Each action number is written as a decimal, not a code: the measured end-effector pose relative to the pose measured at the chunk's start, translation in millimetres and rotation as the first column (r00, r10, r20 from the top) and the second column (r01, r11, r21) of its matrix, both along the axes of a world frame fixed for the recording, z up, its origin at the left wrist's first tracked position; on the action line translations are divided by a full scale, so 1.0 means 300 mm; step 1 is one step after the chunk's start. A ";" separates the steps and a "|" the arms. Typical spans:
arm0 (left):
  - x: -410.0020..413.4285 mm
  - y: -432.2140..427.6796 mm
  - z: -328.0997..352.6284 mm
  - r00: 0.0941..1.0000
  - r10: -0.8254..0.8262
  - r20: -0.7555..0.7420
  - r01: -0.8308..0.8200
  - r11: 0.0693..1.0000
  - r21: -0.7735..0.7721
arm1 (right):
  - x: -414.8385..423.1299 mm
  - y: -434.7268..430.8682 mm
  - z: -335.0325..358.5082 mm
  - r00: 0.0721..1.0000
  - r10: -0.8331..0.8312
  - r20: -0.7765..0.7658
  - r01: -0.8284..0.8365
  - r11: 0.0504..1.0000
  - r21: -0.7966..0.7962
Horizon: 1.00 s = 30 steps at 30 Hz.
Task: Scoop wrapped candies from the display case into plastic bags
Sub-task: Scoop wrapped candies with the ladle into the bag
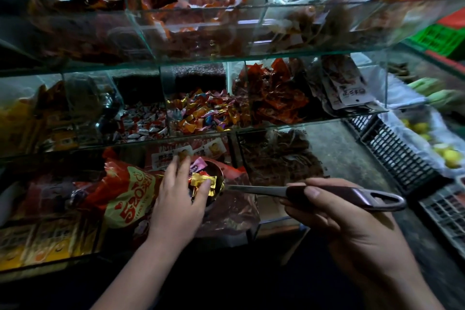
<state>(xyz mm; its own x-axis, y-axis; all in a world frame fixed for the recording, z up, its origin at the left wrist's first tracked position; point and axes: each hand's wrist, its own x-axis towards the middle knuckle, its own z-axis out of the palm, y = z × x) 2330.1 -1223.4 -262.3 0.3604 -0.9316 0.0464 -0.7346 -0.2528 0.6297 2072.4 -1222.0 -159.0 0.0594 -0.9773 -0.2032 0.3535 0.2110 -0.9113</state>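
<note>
head view: scoop [256, 190] axis runs left-right, bowl at left, directly under left hand [176, 199]; fingers [182, 162] loosely spread, thumb touching gold candy [201, 182]. right hand [347, 229] grips handle.

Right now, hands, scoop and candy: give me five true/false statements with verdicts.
1. The right hand holds the scoop by its handle. True.
2. The scoop's bowl is empty. False: wrapped candies lie in it, among them a gold candy.
3. The left hand touches the gold candy at the scoop's bowl. True.
4. The mixed coloured candies sit on the top shelf. False: they fill a compartment on the middle shelf.
5. The red and gold bag lies to the right of the scoop. False: it lies to the left, beside the left hand.
</note>
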 end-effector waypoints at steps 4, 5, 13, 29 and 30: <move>0.006 -0.020 0.035 0.999 -0.041 -0.036 0.036 0.991 -0.125 | -0.003 -0.023 0.007 0.997 -0.043 0.064 0.042 0.999 0.024; 0.014 -0.032 0.044 0.997 -0.058 -0.046 0.050 0.987 -0.153 | -0.001 -0.034 0.010 0.995 -0.048 0.085 0.045 0.998 0.039; 0.043 -0.172 0.140 0.977 -0.113 -0.182 0.022 0.898 -0.439 | 0.025 -0.109 0.073 0.997 0.010 0.081 -0.011 1.000 0.017; 0.102 -0.302 0.122 0.947 0.034 -0.318 -0.126 0.954 -0.273 | 0.408 -0.467 -0.097 0.975 -0.110 -0.192 0.094 0.991 -0.090; 0.100 -0.292 0.113 0.952 0.040 -0.305 -0.126 0.956 -0.265 | 0.445 -0.496 -0.125 0.943 -0.126 -0.307 0.065 0.977 -0.201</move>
<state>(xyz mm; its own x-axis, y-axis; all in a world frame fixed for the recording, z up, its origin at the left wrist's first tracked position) 2360.2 -1310.9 -228.5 0.4729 -0.8626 0.1797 -0.4907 -0.0885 0.8668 2206.1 -1370.7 -196.5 -0.0735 -0.9972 -0.0104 0.0505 0.0067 -0.9987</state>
